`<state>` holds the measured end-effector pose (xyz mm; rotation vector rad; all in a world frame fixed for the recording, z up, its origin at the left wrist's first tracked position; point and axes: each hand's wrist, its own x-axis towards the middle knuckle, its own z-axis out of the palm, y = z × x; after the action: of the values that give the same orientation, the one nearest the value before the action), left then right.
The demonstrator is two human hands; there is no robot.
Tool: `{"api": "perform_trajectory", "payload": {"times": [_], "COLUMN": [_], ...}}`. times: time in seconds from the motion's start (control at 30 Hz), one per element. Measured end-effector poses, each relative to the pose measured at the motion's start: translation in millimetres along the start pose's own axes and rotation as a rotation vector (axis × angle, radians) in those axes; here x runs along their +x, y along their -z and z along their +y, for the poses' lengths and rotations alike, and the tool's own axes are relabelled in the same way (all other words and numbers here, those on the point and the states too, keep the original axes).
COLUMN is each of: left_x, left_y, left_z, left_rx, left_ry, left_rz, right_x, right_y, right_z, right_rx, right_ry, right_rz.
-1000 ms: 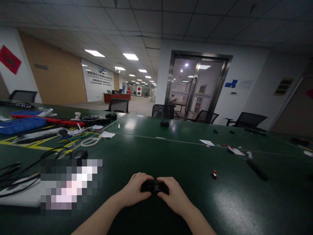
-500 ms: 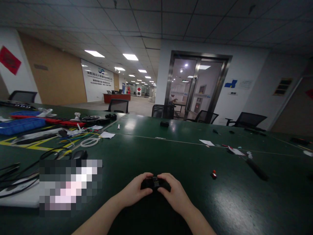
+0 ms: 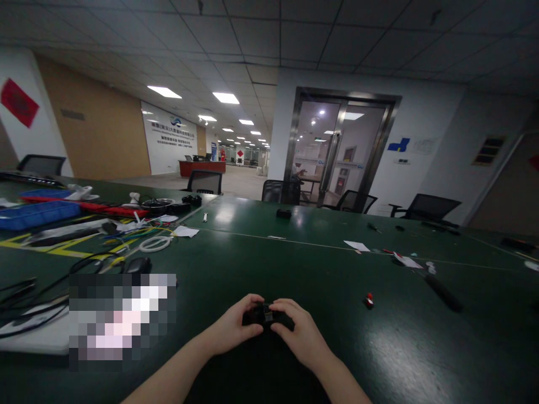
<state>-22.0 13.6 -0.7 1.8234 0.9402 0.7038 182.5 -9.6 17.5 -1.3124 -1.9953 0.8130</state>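
Note:
A small black object [image 3: 268, 317] with a lighter patch in its middle sits between my two hands, low over the green table [image 3: 236, 258] or on it; I cannot tell which. My left hand [image 3: 238, 325] grips its left end, thumb in front and fingers behind. My right hand [image 3: 300, 329] holds the right end in the same way. Its exact kind does not show, as the fingers cover both ends. To the right lies a small red and white item [image 3: 369, 301], apart from my hands.
Cables [image 3: 88, 264], a blue tray [image 3: 40, 215] and a white slab [image 3: 37, 334] crowd the left side, beside a blurred-out patch. Further off lie a black block [image 3: 283, 213], paper [image 3: 356, 246] and a dark-handled tool [image 3: 443, 293]. Chairs [image 3: 281, 191] line the far edge.
The fingers of my right hand have shifted slightly on the black object. Both hands keep their hold in nearly the same place. The camera view has moved a little.

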Motion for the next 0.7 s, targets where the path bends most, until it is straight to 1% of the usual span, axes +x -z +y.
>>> {"api": "perform_trajectory", "payload": {"times": [0.13,0.37,0.7], "left_x": [0.1,-1.0,-1.1], "left_y": [-0.5,0.6,1.2], "left_z": [-0.6,6.8,2.8], "left_rx": [-0.013,-0.026,-0.071], "left_ry": [-0.002,-0.008,0.009], "left_rz": [0.001,-0.043,-0.034], "right_x": [-1.2,-1.8,-4.6], "right_y": [0.9,2.2,2.4], "right_z": [-3.3,-5.9,-9.2], "right_rx": [-0.001,-0.007,-0.006], "right_ry": [-0.011,-0.021,-0.042], "right_rz": [-0.013,-0.023,-0.032]}}
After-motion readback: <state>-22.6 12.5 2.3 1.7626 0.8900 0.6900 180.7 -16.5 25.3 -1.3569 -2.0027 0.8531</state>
